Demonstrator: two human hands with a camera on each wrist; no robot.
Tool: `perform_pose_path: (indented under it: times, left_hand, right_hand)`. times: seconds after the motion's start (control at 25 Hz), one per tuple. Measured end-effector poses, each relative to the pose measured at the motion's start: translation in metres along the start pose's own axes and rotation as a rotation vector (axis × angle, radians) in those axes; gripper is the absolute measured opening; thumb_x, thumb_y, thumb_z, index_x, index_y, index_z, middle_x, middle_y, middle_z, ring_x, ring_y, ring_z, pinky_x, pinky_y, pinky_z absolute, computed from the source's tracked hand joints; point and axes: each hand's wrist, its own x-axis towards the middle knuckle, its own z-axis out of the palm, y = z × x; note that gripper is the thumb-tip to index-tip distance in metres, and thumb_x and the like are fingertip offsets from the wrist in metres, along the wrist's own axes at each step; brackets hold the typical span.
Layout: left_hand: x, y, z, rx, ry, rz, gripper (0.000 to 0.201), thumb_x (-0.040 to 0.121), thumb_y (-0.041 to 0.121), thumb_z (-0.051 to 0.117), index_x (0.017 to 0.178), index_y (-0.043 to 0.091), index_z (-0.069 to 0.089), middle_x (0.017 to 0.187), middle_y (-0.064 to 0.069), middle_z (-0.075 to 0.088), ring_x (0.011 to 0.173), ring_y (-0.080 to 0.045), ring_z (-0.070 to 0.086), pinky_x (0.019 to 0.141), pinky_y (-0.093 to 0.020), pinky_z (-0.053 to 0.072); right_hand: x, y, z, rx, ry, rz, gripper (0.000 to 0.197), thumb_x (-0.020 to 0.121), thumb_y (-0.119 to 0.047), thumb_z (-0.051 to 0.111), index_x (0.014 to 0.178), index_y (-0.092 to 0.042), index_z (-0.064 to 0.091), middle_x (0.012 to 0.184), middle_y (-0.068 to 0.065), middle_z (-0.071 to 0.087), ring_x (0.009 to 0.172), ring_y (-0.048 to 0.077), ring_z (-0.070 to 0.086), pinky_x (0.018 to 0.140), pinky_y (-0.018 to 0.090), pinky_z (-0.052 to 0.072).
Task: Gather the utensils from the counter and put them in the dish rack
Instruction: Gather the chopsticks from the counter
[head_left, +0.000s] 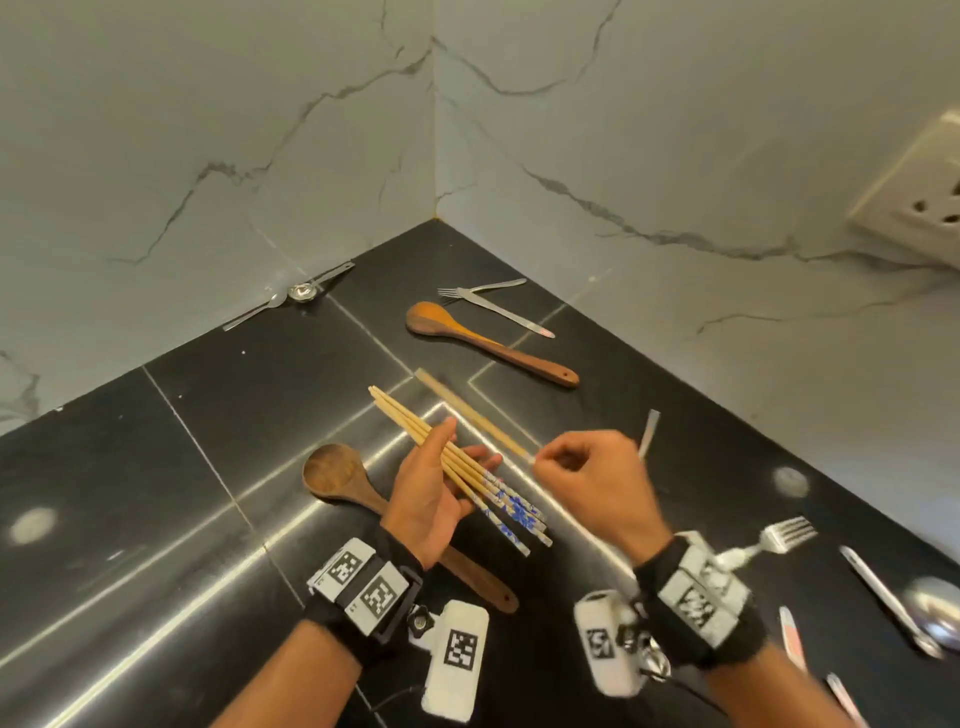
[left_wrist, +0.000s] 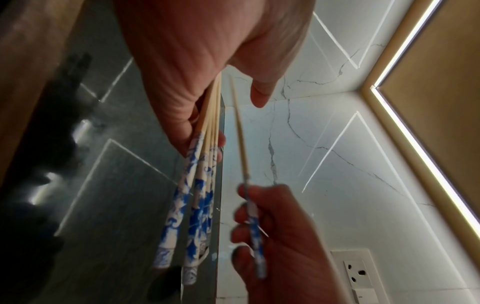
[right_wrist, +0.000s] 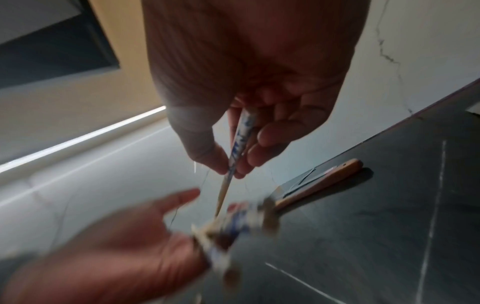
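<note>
No brand or readable writing showed anywhere; the only markings were black-and-white square code tags on the wrist bands (head_left: 358, 582) at the lower middle of the head view, and their small print was too fine to read. The left hand (head_left: 426, 499), palm up at frame centre, held a bundle of chopsticks (head_left: 457, 467) with blue-and-white patterned ends, thumb laid over them and fingers curled beneath. The right hand (head_left: 592, 483), blurred, pinched the patterned end of a single chopstick (head_left: 472, 415), thumb against curled fingers; its far tip lay toward the upper left, and whether it touched the black counter (head_left: 156, 467) could not be told. In the right wrist view the left hand and bundle were smeared by motion. A dark wooden spoon (head_left: 332, 475) lay under the left hand, its handle partly hidden by the wrist. In the upper middle lay a lighter wooden spoon (head_left: 483, 340), with a fork (head_left: 478, 290) and a knife (head_left: 504, 312) crossing just beyond it. A small steel utensil (head_left: 298, 293) sat against the marble wall (head_left: 208, 130) at upper left, its shape hard to make out. At lower right a fork (head_left: 784, 535), partly behind the right wrist band, and more steel cutlery (head_left: 893, 603) ran off the edge. A wall socket (head_left: 924, 208) was cut off at the right edge. The dish rack appeared in no view.
</note>
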Motion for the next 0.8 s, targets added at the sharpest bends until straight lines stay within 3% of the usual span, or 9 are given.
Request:
perform_pose_path:
  times: [0.08, 0.16, 0.32, 0.4, 0.48, 0.6, 0.72, 0.8]
  left_hand:
    - [-0.012, -0.012, 0.003, 0.027, -0.015, 0.025, 0.024, 0.096, 0.03, 0.058, 0.111, 0.011, 0.055, 0.096, -0.017, 0.066, 0.103, -0.036, 0.066, 0.099, -0.056, 0.05]
    - [-0.024, -0.018, 0.004, 0.048, -0.01, 0.064, 0.014, 0.102, 0.022, 0.049, 0.102, 0.009, 0.055, 0.093, -0.016, 0.067, 0.096, -0.034, 0.068, 0.09, -0.051, 0.054]
    - [-0.043, -0.025, -0.001, 0.1, -0.01, 0.114, 0.028, 0.106, 0.016, 0.037, 0.088, 0.005, 0.055, 0.078, -0.014, 0.07, 0.083, -0.029, 0.067, 0.085, -0.047, 0.053]
    - [-0.047, -0.034, -0.001, 0.099, -0.013, 0.135, 0.027, 0.106, 0.016, 0.035, 0.093, 0.002, 0.055, 0.087, -0.019, 0.069, 0.084, -0.029, 0.067, 0.085, -0.047, 0.054]
    - [-0.052, -0.048, -0.001, 0.105, -0.006, 0.146, 0.024, 0.106, 0.017, 0.036, 0.109, -0.001, 0.052, 0.099, -0.02, 0.07, 0.087, -0.024, 0.07, 0.077, -0.039, 0.057]
    - [-0.075, -0.071, 0.006, 0.106, -0.03, 0.144, 0.028, 0.103, 0.017, 0.042, 0.125, 0.001, 0.05, 0.108, -0.015, 0.07, 0.082, -0.013, 0.074, 0.065, -0.025, 0.058]
    - [-0.1, -0.092, 0.019, 0.125, -0.063, 0.146, 0.03, 0.099, 0.016, 0.049, 0.127, 0.006, 0.048, 0.105, -0.015, 0.065, 0.08, -0.016, 0.07, 0.074, -0.031, 0.057]
    - [-0.122, -0.114, 0.028, 0.211, -0.105, 0.152, 0.035, 0.098, 0.018, 0.051, 0.131, 0.003, 0.05, 0.108, -0.017, 0.061, 0.08, -0.015, 0.066, 0.074, -0.029, 0.056]
  right_hand:
    - [-0.025, -0.005, 0.017, -0.106, -0.033, -0.053, 0.023, 0.071, -0.046, 0.062, 0.077, -0.029, 0.076, 0.064, -0.014, 0.069, 0.063, 0.004, 0.064, 0.063, 0.035, 0.057]
    - [-0.042, -0.007, 0.023, -0.2, -0.026, -0.115, 0.021, 0.076, -0.047, 0.064, 0.085, -0.03, 0.075, 0.069, -0.014, 0.066, 0.066, 0.005, 0.061, 0.063, 0.035, 0.056]
    - [-0.064, -0.005, 0.018, -0.303, -0.031, -0.16, 0.033, 0.082, -0.051, 0.065, 0.114, -0.043, 0.062, 0.094, -0.017, 0.06, 0.086, 0.003, 0.056, 0.073, 0.031, 0.052]
    - [-0.08, -0.003, 0.016, -0.29, -0.087, -0.113, 0.044, 0.082, -0.053, 0.064, 0.123, -0.047, 0.048, 0.106, -0.016, 0.059, 0.095, 0.006, 0.059, 0.08, 0.035, 0.053]
    - [-0.098, -0.001, 0.018, -0.271, -0.122, -0.095, 0.053, 0.083, -0.048, 0.066, 0.127, -0.047, 0.037, 0.11, -0.015, 0.062, 0.097, 0.009, 0.063, 0.084, 0.039, 0.055]
    - [-0.128, 0.005, 0.017, -0.223, -0.108, -0.104, 0.061, 0.08, -0.047, 0.067, 0.131, -0.044, 0.034, 0.11, -0.012, 0.066, 0.095, 0.012, 0.067, 0.084, 0.041, 0.055]
    - [-0.158, 0.013, 0.01, -0.148, -0.118, -0.052, 0.053, 0.082, -0.034, 0.063, 0.128, -0.041, 0.038, 0.113, -0.009, 0.064, 0.098, 0.012, 0.063, 0.086, 0.037, 0.054]
    - [-0.184, 0.027, 0.002, -0.151, -0.076, -0.016, 0.036, 0.087, -0.028, 0.055, 0.12, -0.038, 0.043, 0.1, -0.007, 0.063, 0.089, 0.015, 0.06, 0.08, 0.037, 0.052]
